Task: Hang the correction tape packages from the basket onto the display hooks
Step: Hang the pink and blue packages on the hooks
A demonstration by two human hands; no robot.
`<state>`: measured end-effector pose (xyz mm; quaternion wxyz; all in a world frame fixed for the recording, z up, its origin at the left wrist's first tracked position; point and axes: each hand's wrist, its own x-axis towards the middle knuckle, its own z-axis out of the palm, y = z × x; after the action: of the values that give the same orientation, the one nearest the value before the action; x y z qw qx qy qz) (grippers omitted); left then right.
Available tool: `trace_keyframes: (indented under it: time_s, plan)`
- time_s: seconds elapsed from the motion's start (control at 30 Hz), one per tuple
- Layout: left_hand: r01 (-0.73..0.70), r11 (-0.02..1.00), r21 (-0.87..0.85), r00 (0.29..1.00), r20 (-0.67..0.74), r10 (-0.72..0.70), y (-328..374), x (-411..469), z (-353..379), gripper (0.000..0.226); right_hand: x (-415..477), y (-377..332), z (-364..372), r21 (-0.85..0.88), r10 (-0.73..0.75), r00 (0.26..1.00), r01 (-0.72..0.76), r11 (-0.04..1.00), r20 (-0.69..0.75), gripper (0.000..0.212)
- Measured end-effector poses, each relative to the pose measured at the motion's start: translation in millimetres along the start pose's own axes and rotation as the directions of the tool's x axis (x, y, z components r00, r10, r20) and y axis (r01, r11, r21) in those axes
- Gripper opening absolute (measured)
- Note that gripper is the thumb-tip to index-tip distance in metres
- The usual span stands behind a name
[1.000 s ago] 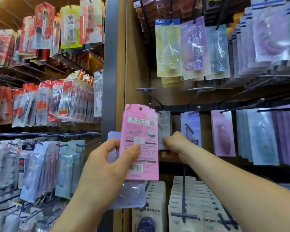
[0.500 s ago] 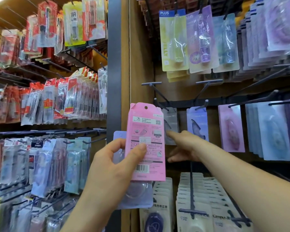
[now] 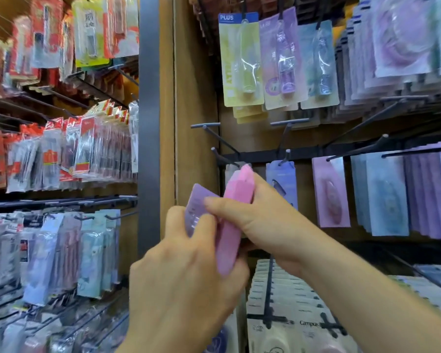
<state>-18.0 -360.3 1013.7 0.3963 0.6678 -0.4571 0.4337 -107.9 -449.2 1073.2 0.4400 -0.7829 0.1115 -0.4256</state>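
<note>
A pink correction tape package (image 3: 233,220) is turned edge-on in front of the shelf, its top near a black display hook (image 3: 223,159). My right hand (image 3: 255,220) grips it from the right, thumb across its left face. A lilac package (image 3: 197,210) sits just left of it, held by the fingers of my left hand (image 3: 189,271), which also touches the pink package's lower end. A grey package (image 3: 231,170) hangs on that hook behind the pink one. The basket is out of view.
A wooden upright (image 3: 194,110) and a grey post (image 3: 148,123) divide the shelves. Lilac, pink and blue packages (image 3: 382,194) hang to the right, pen-type tapes (image 3: 278,62) above. Two bare hooks (image 3: 206,126) jut out above my hands. Campus packages (image 3: 295,307) fill hooks below.
My right hand came off the grey hanging package and took hold of the pink one. The pink package turned from flat-on to edge-on and rose toward the hook.
</note>
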Motion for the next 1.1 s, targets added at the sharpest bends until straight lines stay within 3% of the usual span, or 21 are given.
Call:
trace_keyframes:
  time_s: [0.1,0.17,0.23,0.33,0.5,0.63,0.77,0.87,1.0,1.1]
  plan:
    - [0.157,0.981,-0.115,0.977,0.163,-0.138,-1,3,-7,0.071,-1,4,-12,0.058,-0.025,1.000,0.025,0.998,0.000,0.013]
    - [0.272,0.918,-0.287,0.950,0.232,-0.209,-11,7,-9,0.080,-4,5,-22,0.123,-0.031,0.999,0.026,0.992,0.035,0.011]
    - [0.335,0.807,-0.486,0.935,0.275,-0.222,-22,13,-5,0.062,-5,5,-28,0.192,-0.054,0.996,0.040,0.981,0.068,0.020]
    - [0.403,0.677,-0.615,0.894,0.423,-0.148,-28,15,0,0.043,-5,7,-33,0.323,-0.079,0.994,0.053,0.945,0.069,0.035]
    - [0.472,0.555,-0.685,0.825,0.565,-0.003,-24,13,-1,0.026,-9,6,-39,0.426,-0.078,0.994,0.038,0.904,0.076,0.044]
    - [0.453,0.596,-0.663,0.801,0.596,0.056,-21,15,-1,0.027,-18,1,-44,0.414,-0.066,0.998,0.060,0.908,0.000,0.030]
    - [0.449,0.602,-0.660,0.778,0.620,0.099,-13,19,4,0.035,-21,-5,-52,0.227,-0.080,0.978,0.125,0.966,-0.194,0.031]
    - [0.421,0.577,-0.700,0.800,0.586,0.128,-6,20,9,0.045,-15,-8,-62,0.145,-0.090,0.947,0.140,0.979,-0.307,0.029]
    - [0.433,0.544,-0.719,0.810,0.575,0.117,-1,21,16,0.030,-8,-15,-72,0.170,-0.071,0.937,0.135,0.976,-0.341,0.017]
    - [0.460,0.521,-0.719,0.795,0.595,0.118,2,21,18,0.034,-3,-16,-76,0.131,-0.060,0.926,0.117,0.984,-0.373,0.013]
